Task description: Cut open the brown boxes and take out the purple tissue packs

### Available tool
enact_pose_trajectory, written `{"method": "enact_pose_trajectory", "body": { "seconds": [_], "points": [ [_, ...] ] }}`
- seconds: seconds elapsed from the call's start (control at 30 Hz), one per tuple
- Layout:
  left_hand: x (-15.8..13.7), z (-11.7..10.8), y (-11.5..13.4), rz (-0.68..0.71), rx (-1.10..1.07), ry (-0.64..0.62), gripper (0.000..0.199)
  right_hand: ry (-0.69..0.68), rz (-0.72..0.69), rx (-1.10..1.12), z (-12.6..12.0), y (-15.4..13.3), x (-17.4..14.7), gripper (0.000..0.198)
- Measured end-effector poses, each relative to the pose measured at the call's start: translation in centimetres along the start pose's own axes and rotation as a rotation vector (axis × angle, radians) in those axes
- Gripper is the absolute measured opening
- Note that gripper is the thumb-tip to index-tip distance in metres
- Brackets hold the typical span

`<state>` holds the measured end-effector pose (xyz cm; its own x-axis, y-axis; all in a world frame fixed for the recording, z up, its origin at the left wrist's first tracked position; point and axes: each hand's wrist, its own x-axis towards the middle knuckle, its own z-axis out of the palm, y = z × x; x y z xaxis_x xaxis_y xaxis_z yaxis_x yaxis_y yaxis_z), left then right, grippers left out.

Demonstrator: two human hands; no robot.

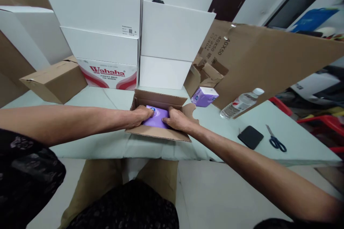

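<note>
An open brown cardboard box (158, 135) stands in front of me near the table's front edge, its flaps spread. Inside it lies a purple tissue pack (156, 121). My left hand (142, 115) reaches over the box's left side and grips the pack's left end, thumb on top. At the opposite end, my right hand (176, 118) is closed round the pack with its thumb on the upper face. The fingertips of both hands are partly hidden down in the box. A second purple pack (204, 97) with a white side sits behind to the right.
White cartons (107, 75) stand along the back, one printed "Wahaha". A closed brown box (56, 80) is at left. To the right are an opened brown box (206, 73), a water bottle (242, 103), a black square item (250, 137), scissors (276, 141) and a tall cardboard panel (268, 57).
</note>
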<state>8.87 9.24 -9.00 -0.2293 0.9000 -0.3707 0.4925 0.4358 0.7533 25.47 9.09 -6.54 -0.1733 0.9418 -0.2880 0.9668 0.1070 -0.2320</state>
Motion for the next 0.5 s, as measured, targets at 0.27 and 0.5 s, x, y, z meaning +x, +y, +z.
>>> {"method": "enact_pose_trajectory", "body": {
  "seconds": [0.27,0.5],
  "points": [
    [-0.7,-0.7,1.1,0.022,-0.069,0.009,0.04,0.023,0.001,0.022,-0.4,0.4,-0.3,0.036],
    [-1.1,-1.4,2.0,0.055,-0.181,0.026,0.038,0.042,-0.15,0.038,-2.7,0.9,-3.2,0.047]
  ]
}}
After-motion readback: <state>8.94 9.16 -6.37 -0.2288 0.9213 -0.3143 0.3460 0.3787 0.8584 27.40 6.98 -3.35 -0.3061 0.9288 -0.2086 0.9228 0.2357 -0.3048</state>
